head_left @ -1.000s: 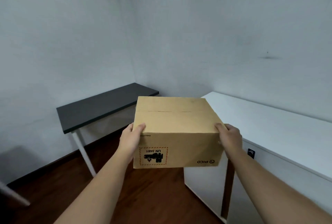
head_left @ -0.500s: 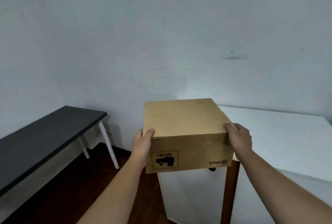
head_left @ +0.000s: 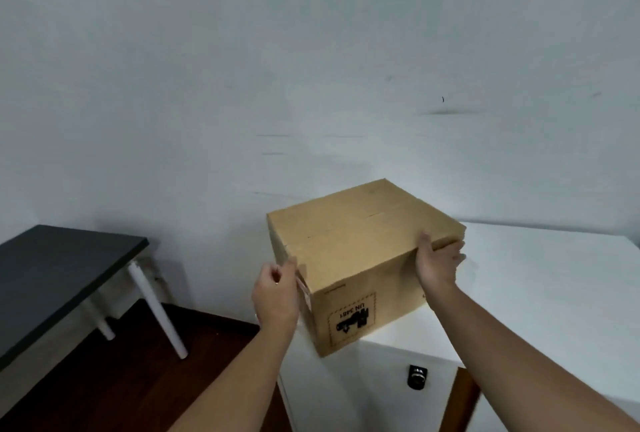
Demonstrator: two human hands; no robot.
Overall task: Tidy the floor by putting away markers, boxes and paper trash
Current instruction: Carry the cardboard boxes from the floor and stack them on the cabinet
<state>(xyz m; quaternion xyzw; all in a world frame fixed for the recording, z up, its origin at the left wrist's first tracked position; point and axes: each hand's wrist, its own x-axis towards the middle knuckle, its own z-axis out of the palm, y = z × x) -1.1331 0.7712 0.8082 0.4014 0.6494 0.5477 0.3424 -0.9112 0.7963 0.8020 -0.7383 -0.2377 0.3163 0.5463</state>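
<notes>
the box (head_left: 360,258), carried a second ago, now sat on the white table (head_left: 540,293); right hand (head_left: 437,263) gripped its corner, left hand (head_left: 275,296) fingers seemingly loose beside it.

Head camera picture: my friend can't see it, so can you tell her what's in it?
A brown cardboard box sits on the corner of a white cabinet, turned at an angle. The right hand grips its far edge, while the left hand is beside its near corner. A black table stands to the left against a plain wall.

Both hands steady a cardboard box (head_left: 360,251) on a white cabinet (head_left: 540,293).
</notes>
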